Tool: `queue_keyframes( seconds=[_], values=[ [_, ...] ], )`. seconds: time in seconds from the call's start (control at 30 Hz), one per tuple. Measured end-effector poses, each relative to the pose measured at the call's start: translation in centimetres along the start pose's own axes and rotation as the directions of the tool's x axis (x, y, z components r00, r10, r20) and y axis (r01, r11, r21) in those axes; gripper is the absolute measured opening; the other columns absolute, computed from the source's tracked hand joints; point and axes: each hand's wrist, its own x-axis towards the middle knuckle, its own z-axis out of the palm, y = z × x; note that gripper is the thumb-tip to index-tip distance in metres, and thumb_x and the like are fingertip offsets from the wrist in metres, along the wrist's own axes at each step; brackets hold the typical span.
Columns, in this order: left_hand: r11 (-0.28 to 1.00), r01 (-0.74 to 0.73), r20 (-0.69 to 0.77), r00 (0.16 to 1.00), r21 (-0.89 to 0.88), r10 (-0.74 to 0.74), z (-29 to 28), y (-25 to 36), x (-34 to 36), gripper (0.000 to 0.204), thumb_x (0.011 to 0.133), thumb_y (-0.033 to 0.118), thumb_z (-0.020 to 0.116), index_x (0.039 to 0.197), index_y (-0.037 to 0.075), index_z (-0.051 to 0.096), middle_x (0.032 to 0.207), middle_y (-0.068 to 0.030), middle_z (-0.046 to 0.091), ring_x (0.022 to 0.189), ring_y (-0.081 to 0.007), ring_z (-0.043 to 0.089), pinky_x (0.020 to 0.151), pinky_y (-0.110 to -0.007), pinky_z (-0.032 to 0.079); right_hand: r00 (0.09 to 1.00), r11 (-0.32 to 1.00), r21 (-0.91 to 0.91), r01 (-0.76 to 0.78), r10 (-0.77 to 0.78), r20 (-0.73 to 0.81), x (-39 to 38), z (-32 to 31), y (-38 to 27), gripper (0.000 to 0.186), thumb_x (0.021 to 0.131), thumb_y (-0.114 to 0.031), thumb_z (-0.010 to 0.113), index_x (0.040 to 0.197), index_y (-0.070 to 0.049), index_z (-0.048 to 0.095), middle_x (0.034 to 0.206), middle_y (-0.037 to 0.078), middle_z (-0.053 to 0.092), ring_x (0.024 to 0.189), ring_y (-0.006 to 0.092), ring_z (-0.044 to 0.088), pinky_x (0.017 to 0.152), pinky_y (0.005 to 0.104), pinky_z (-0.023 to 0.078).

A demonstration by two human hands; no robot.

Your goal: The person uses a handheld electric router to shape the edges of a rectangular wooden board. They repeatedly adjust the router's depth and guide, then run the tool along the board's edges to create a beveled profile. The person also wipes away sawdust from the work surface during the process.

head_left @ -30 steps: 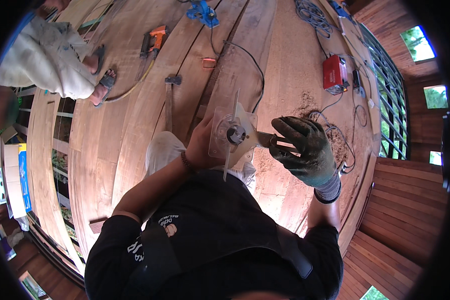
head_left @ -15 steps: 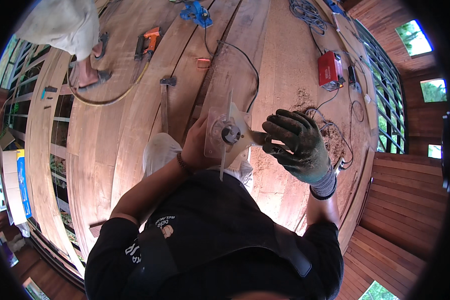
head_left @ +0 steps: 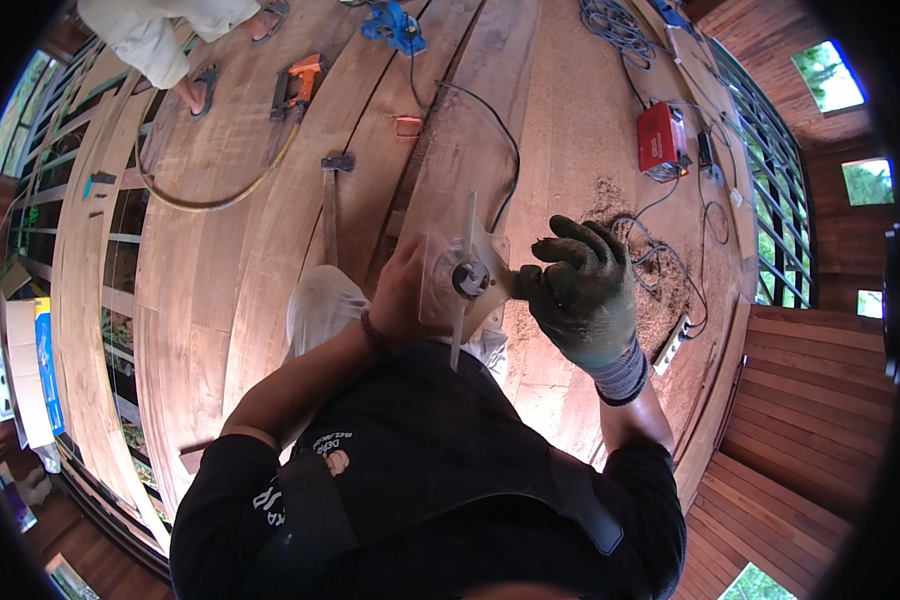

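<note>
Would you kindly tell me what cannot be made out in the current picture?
In the head view:
1. Tool: body mostly hidden by its clear plate and the left hand.
2. Bracket: right end covered by the gloved right hand.
3. Other person: upper body cut off by the top edge.

The plank floor (head_left: 210, 270) carries a blue planer (head_left: 398, 30) near twelve o'clock, an orange nail gun (head_left: 304, 85) and hammer (head_left: 331, 205) around eleven, a red box (head_left: 660, 142) at two, sawdust (head_left: 678, 290) and a power strip (head_left: 672, 345) at three.
</note>
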Motion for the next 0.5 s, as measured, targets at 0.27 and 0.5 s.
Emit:
queue_keyframes(
  seconds=[0.27,0.5],
  values=[
    [1.000,0.010,0.004,1.000,0.007,-0.010,-0.02,0.27,-0.01,0.050,0.070,0.024,0.088,0.112,0.006,0.068,0.117,-0.0136,0.067,0.110,-0.0353,0.064,0.096,-0.044,0.053,0.996,0.996,-0.056,-0.064,0.068,0.061,0.33,-0.28,-0.32,0.016,0.077,-0.008,0.079,0.091,-0.009,0.071,0.097,0.009,0.072,0.106,0.0365,0.071,0.093,0.0524,0.052],
    [0.999,0.043,-0.064,0.997,-0.033,-0.045,0.08,0.39,-0.33,0.055,0.069,0.026,0.090,0.114,0.005,0.067,0.116,-0.0151,0.066,0.110,-0.0368,0.063,0.096,-0.046,0.053,0.997,0.996,-0.082,-0.037,0.043,0.070,0.04,0.08,-0.29,0.016,0.079,-0.017,0.079,0.095,-0.015,0.077,0.091,0.007,0.074,0.109,0.0336,0.070,0.105,0.0582,0.045]
  ],
)
